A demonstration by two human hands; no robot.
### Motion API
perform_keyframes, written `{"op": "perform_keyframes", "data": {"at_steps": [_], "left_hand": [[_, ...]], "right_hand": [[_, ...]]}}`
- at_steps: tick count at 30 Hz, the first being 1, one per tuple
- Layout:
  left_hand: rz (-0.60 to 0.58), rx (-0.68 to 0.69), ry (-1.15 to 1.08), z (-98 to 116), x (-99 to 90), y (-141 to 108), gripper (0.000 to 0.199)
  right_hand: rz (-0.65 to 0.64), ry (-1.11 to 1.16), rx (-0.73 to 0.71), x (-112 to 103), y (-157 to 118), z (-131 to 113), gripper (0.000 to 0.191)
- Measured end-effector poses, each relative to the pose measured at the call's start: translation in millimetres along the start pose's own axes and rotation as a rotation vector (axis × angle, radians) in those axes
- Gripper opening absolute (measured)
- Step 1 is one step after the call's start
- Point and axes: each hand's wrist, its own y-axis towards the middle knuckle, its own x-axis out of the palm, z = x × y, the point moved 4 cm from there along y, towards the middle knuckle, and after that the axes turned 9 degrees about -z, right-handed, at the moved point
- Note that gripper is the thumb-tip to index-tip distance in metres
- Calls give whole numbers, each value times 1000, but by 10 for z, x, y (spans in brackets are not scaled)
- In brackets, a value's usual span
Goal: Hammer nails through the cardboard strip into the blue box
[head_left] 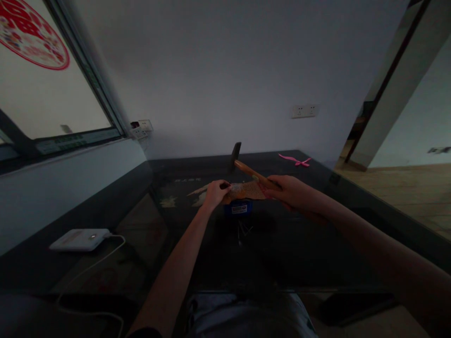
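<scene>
My right hand (287, 190) is wrapped round the wooden handle of a hammer (255, 173). The hammer's dark head tilts up, raised above the table, to the left of that hand. My left hand (215, 191) has its thumb and fingers closed in a pinch at the left end of a brown, speckled flat piece (248, 190); anything small between the fingertips is hidden. Directly below this piece is a blue block-like object (238, 208) with a white label. Several thin, light slivers (244, 230), perhaps nails, lie on the table in front of it.
The dark glossy table (299, 253) meets the wall at the back. A white power bank (82, 240) with a white cable lies at the left. A pink ribbon (299, 162) is near the far right corner. Wall sockets (305, 111) are behind the table.
</scene>
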Motion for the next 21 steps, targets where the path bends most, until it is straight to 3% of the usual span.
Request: {"op": "perform_keyframes", "data": {"at_steps": [6, 12, 18, 21], "left_hand": [[-8, 0, 28, -19, 18, 9, 13], [-3, 26, 40, -34, 34, 17, 12], [-16, 6, 65, 4, 6, 0, 13], [-22, -5, 66, 23, -5, -2, 13]], "right_hand": [[-86, 7, -29, 53, 23, -22, 25], [-15, 1, 19, 25, 14, -39, 19], [-64, 22, -29, 93, 54, 20, 30], [-26, 21, 1, 73, 41, 34, 25]]}}
